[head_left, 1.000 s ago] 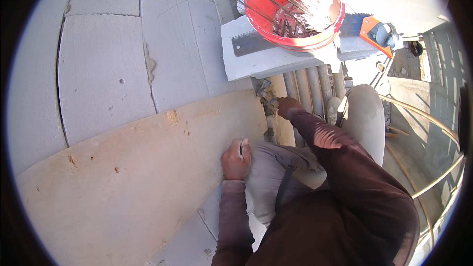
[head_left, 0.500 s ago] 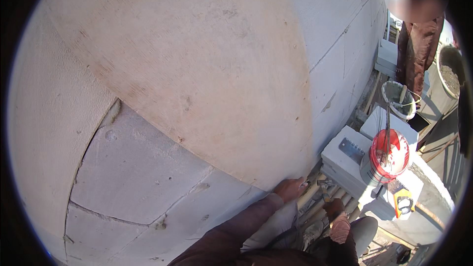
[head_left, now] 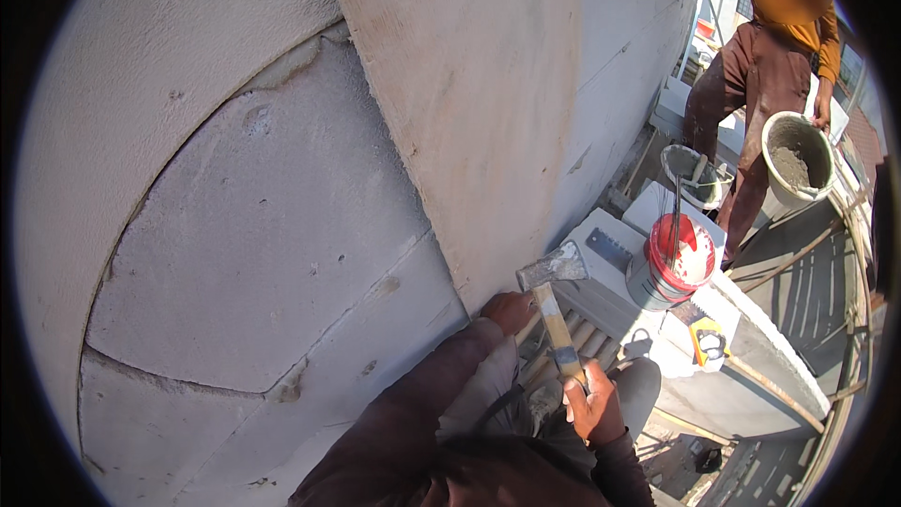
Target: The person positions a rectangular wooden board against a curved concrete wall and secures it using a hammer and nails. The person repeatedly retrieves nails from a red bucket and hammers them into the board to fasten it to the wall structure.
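Note:
A long plywood board (head_left: pixel 460 113) stands against the grey block wall (head_left: pixel 244 253). My left hand (head_left: pixel 508 312) is at its bottom end, fingers curled closed; what they hold, if anything, is hidden. My right hand (head_left: pixel 597 406) grips a hatchet (head_left: pixel 556 319) by its wooden handle, just right of the left hand. The hatchet's metal head, smeared with pale residue, points up beside the board's lower end, apart from it.
White blocks (head_left: pixel 610 291) to the right carry a red-rimmed bucket (head_left: pixel 657 272), a notched metal blade (head_left: pixel 608 246) and a yellow-handled saw (head_left: pixel 706 343). Behind, a co-worker in brown trousers (head_left: pixel 779 66) holds a bucket of mortar (head_left: pixel 777 164). A mortar pail (head_left: pixel 696 190) stands nearby.
The hatchet has come up into clear sight in my right hand. My view has turned, so the board appears narrower and further right. The co-worker now holds the mortar bucket.

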Demonstrator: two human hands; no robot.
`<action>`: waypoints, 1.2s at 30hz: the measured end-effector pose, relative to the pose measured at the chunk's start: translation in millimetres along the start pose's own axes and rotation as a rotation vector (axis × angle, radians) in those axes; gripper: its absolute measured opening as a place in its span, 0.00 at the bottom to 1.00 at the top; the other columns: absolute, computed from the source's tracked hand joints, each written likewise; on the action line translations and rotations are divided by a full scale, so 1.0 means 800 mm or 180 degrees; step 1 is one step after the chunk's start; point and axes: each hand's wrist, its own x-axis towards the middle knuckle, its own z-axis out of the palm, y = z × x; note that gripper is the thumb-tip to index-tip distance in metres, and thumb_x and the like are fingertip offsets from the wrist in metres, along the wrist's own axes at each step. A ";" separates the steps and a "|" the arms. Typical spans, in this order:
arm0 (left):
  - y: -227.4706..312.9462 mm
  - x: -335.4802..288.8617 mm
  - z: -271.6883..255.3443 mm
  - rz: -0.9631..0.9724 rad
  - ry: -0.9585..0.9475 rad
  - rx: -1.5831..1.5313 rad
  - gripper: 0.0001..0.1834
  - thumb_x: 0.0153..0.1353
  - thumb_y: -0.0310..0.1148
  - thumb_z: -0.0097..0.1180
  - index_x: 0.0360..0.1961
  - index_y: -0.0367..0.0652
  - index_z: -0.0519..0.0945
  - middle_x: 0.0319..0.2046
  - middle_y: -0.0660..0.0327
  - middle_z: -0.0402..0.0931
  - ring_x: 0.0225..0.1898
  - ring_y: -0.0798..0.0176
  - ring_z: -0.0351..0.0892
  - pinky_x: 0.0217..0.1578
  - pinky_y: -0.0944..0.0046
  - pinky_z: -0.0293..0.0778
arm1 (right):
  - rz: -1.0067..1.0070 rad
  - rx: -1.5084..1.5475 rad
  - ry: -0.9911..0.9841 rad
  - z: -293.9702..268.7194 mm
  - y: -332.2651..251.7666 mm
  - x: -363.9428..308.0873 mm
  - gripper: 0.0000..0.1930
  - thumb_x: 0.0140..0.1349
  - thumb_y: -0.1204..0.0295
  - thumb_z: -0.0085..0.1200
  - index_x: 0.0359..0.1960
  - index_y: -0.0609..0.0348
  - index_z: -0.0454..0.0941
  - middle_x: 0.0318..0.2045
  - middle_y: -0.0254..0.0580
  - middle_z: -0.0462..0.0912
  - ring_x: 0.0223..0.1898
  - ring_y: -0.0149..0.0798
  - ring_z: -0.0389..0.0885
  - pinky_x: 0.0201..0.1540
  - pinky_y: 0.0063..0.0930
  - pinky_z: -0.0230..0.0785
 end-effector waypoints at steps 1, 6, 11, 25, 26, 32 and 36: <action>-0.008 -0.006 0.007 0.0048 0.0261 -0.0287 0.19 0.70 0.47 0.47 0.44 0.40 0.77 0.33 0.43 0.82 0.36 0.37 0.82 0.40 0.42 0.75 | -0.0235 -0.0136 0.0013 0.005 -0.007 -0.001 0.18 0.67 0.63 0.57 0.51 0.62 0.72 0.28 0.46 0.82 0.27 0.41 0.83 0.29 0.32 0.73; 0.024 0.014 -0.017 -0.0300 -0.0360 0.0242 0.22 0.69 0.51 0.46 0.43 0.41 0.76 0.31 0.42 0.81 0.37 0.38 0.82 0.41 0.40 0.74 | -0.0543 -0.0774 0.0046 0.021 -0.051 0.011 0.21 0.65 0.66 0.58 0.57 0.61 0.72 0.38 0.58 0.84 0.42 0.61 0.83 0.45 0.42 0.74; 0.015 0.003 -0.003 -0.0561 -0.0035 -0.0693 0.22 0.68 0.50 0.49 0.41 0.40 0.77 0.28 0.47 0.80 0.31 0.48 0.82 0.37 0.46 0.74 | -0.0675 -0.1070 0.0238 0.034 -0.060 0.009 0.22 0.64 0.64 0.60 0.56 0.60 0.74 0.39 0.59 0.84 0.43 0.61 0.83 0.46 0.44 0.74; 0.140 -0.160 -0.203 -0.1460 0.0856 -0.5981 0.14 0.72 0.42 0.53 0.48 0.43 0.77 0.32 0.72 0.72 0.19 0.77 0.54 0.24 0.73 0.57 | -0.1135 -0.0993 0.0043 -0.010 -0.066 0.028 0.22 0.62 0.65 0.63 0.54 0.64 0.75 0.36 0.59 0.84 0.40 0.59 0.84 0.41 0.40 0.74; 0.148 -0.164 -0.217 -0.1390 0.0900 -0.6005 0.14 0.72 0.42 0.52 0.49 0.44 0.77 0.32 0.72 0.71 0.19 0.77 0.53 0.24 0.73 0.57 | -0.1154 -0.0945 0.0053 -0.008 -0.068 0.027 0.22 0.62 0.64 0.63 0.54 0.64 0.75 0.36 0.59 0.84 0.39 0.59 0.84 0.42 0.41 0.74; 0.201 -0.128 -0.267 -0.0785 0.0614 -0.6722 0.15 0.73 0.44 0.49 0.52 0.45 0.75 0.33 0.73 0.71 0.18 0.78 0.51 0.23 0.75 0.56 | -0.0265 -0.1092 0.0039 0.001 -0.064 0.020 0.24 0.63 0.57 0.61 0.56 0.55 0.75 0.34 0.59 0.83 0.39 0.60 0.82 0.43 0.45 0.73; 0.207 -0.099 -0.272 -0.0402 0.0651 -0.6778 0.15 0.73 0.45 0.50 0.52 0.47 0.75 0.33 0.74 0.73 0.18 0.78 0.51 0.23 0.75 0.56 | -0.0204 -0.1071 -0.0007 0.005 -0.048 0.024 0.24 0.63 0.56 0.61 0.57 0.51 0.75 0.35 0.60 0.83 0.40 0.62 0.81 0.43 0.47 0.72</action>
